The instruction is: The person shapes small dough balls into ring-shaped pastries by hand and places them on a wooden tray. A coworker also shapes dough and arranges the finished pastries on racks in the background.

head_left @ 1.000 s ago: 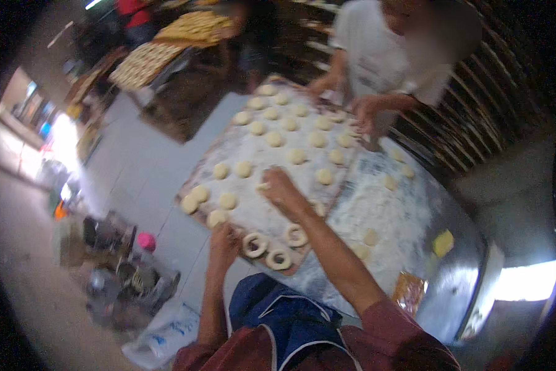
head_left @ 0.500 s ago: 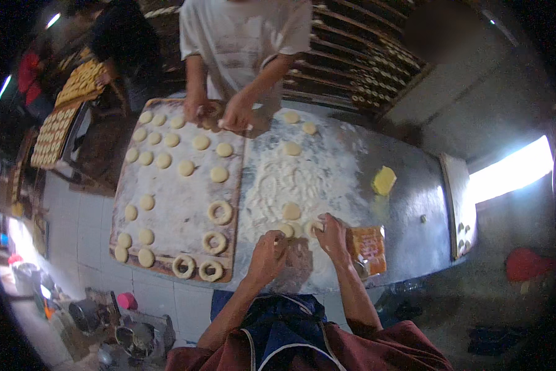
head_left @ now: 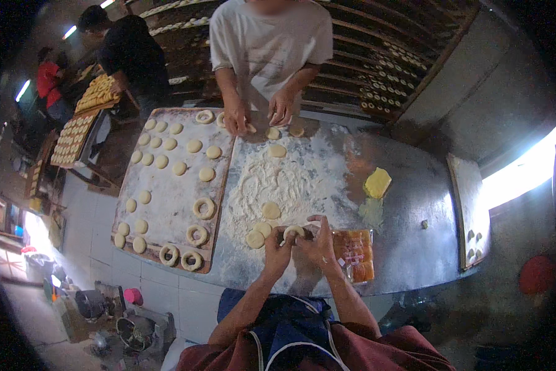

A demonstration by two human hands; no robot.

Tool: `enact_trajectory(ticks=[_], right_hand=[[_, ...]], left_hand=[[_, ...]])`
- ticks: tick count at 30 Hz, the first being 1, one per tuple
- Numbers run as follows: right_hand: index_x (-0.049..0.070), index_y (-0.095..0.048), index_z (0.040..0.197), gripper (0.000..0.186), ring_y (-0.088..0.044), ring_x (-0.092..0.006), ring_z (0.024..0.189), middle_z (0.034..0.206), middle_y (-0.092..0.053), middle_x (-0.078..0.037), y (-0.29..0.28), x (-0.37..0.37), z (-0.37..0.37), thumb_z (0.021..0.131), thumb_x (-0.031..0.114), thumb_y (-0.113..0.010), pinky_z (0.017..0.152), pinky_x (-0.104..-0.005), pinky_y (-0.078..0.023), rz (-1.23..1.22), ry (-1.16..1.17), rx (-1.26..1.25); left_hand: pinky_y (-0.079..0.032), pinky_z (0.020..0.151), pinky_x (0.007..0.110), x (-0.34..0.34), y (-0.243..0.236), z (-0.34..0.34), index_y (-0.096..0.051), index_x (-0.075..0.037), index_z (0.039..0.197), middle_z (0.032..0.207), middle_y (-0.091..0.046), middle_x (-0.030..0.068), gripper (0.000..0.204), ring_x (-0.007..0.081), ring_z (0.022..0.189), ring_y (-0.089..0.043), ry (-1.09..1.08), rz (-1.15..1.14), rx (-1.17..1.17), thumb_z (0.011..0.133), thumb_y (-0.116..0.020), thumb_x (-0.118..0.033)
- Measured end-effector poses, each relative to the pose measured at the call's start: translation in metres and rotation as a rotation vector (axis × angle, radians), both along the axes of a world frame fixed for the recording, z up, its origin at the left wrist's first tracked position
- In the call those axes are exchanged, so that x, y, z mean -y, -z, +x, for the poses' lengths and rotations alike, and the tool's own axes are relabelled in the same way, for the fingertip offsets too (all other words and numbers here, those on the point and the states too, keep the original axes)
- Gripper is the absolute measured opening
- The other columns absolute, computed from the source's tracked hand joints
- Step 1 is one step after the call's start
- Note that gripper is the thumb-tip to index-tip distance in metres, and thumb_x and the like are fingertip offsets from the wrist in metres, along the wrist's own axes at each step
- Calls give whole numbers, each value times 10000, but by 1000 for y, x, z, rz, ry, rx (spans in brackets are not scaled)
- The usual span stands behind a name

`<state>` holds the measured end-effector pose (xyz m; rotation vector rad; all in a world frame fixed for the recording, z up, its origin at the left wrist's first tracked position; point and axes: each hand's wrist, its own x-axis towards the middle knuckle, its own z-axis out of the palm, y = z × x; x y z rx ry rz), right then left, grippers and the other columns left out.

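Observation:
My left hand [head_left: 278, 252] and my right hand [head_left: 317, 246] meet over the near edge of the floured table. Between them is a pale dough ring [head_left: 294, 230], its upper curve showing above my fingers. The fingers of both hands are closed round it, and its lower part is hidden. Just left of my hands, flat dough rounds [head_left: 255, 239] overlap on the flour, and a single dough round [head_left: 270, 210] lies a little farther off. Beside my right hand is a clear packet of orange-brown blocks [head_left: 354, 255].
To the left, a floured wooden board [head_left: 160, 207] carries several dough rounds and rings. A co-worker in a white shirt [head_left: 271, 46] stands opposite, hands at the table's far edge. A yellow block [head_left: 377, 183] sits on the right. Racks of dough rings [head_left: 389, 80] line the back.
My hands have come together and now hold a dough ring between them. The co-worker's hands have moved from the board toward the dough rounds on the table. The whole view has shifted slightly.

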<state>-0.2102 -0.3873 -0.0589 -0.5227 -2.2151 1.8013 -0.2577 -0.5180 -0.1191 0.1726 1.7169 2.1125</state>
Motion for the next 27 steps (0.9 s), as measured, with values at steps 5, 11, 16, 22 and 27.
enact_trajectory(ticks=[5, 11, 16, 22, 27], right_hand=[[49, -503, 1308, 421, -653, -194, 910, 1045, -657, -128, -3, -22, 0, 897, 65, -591, 796, -331, -529, -367, -375, 110], [23, -559, 1263, 457, -648, -206, 929, 1039, -646, -134, 97, -50, -23, 990, 385, -508, 780, -340, -520, -309, -30, 446], [5, -631, 1141, 494, -631, -219, 910, 1035, -643, -157, 82, -18, -20, 1036, 448, -439, 784, -358, -512, 293, -194, -51], [-13, -571, 1303, 469, -612, -235, 1032, 1170, -614, -116, 90, 17, -16, 1082, 370, -412, 920, -411, -488, 30, -214, -166], [-42, -470, 1381, 584, -506, -282, 1168, 1250, -513, -176, 36, 54, -61, 1063, 448, -471, 972, -467, -443, -224, -265, 245]], left_hand=[[-529, 816, 288, -13, -18, 15, -577, -13, 1183, 963, -668, 72, 216, 157, 922, -656, -124, 407, 428, 999, -651, -99], [-508, 758, 289, -7, -24, 14, -480, -71, 1217, 1110, -579, 68, 437, 155, 999, -617, 16, 280, 157, 829, -546, 120], [-466, 732, 365, 10, -6, -14, -488, -91, 1148, 976, -560, 88, 220, 187, 860, -574, -65, 9, -56, 932, -523, -117], [-517, 628, 434, 11, -15, -19, -479, -44, 1169, 862, -523, 106, 315, 226, 819, -600, -147, -195, -47, 978, -579, -274], [-510, 633, 359, 51, -3, -46, -502, -110, 963, 836, -495, 3, 277, 152, 757, -552, -90, -155, -177, 1045, -475, -373]])
